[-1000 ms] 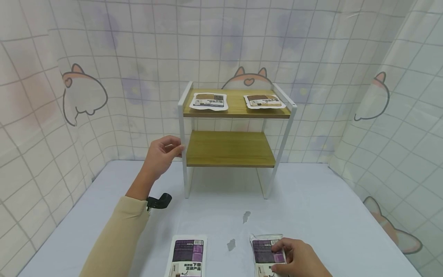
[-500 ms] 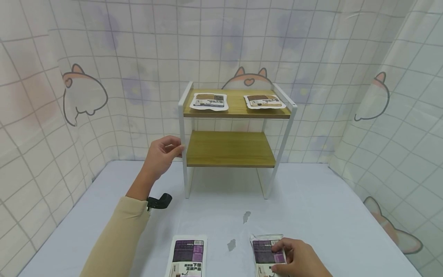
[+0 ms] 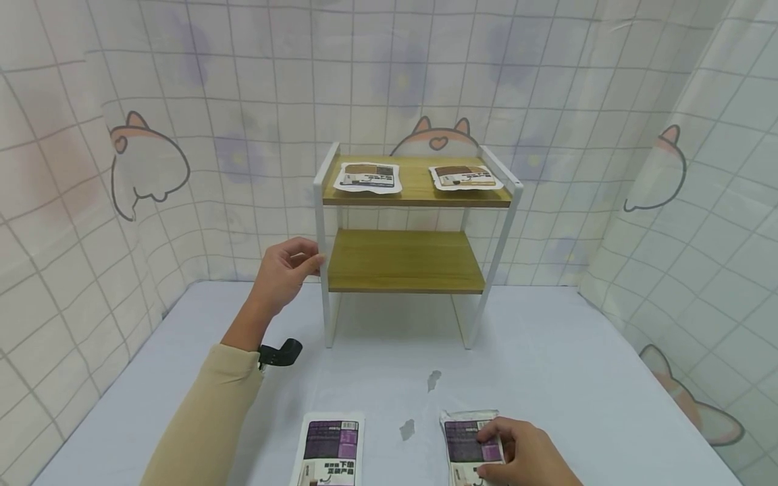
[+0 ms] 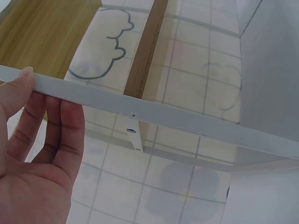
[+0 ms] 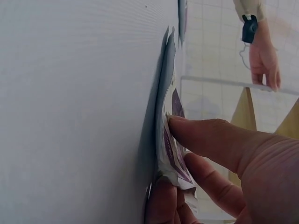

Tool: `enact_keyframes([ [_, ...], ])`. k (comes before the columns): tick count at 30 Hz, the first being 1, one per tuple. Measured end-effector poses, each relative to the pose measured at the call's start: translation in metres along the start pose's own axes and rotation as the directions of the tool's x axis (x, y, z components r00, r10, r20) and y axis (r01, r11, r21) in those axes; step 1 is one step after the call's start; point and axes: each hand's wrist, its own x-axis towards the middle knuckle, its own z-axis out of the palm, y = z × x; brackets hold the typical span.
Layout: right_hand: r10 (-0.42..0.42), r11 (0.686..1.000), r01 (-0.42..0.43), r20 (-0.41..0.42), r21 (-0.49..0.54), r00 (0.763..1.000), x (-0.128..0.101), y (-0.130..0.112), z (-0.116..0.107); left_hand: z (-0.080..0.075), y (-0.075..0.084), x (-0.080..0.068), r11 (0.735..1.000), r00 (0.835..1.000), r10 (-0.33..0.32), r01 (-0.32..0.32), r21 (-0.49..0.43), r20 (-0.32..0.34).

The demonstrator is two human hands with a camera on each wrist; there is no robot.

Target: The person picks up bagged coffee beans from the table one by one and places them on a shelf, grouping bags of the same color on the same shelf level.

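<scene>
- One purple pkt [image 3: 328,447] flat on desk [image 3: 547,364], head view; 2nd purple pkt [image 3: 462,445], apart to its R, gripped in my R hand [image 3: 525,452]. My L hand [image 3: 287,268] pinches L post [image 3: 325,304] of rack [image 3: 406,260]; L-side pkt [image 3: 367,178] + R-side pkt [image 3: 467,177] on top shelf [image 3: 415,181].
- L wrist: thumb [image 4: 17,89] on post, fingers [image 4: 71,126] behind.
- R wrist: thumb on 2nd pkt's face, fingers at its edge.

The left purple packet [image 3: 330,442] reads "下单", with "正装产品" beneath.

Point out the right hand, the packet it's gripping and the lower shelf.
Right hand [image 3: 527,453]: head view, back of hand.
Packet [image 3: 462,442]: head view, dark printed panel.
Lower shelf [image 3: 406,261]: head view, middle of top.
</scene>
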Motion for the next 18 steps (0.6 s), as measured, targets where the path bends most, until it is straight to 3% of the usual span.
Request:
enact_keyframes([
  [4, -0.030, 0.999, 0.030, -0.014, -0.020, 0.999, -0.0006, 0.0000, 0.0004, -0.0002, 0.0000, 0.0000, 1.000, 1.000, 0.003, -0.003, -0.001, -0.003],
  [18, 0.003, 1.000, -0.003, -0.043, 0.009, 0.999, -0.0008, -0.0042, 0.0033, 0.0004, 0.0012, -0.0005, 1.000, 1.000, -0.003, 0.003, -0.005, -0.003],
])
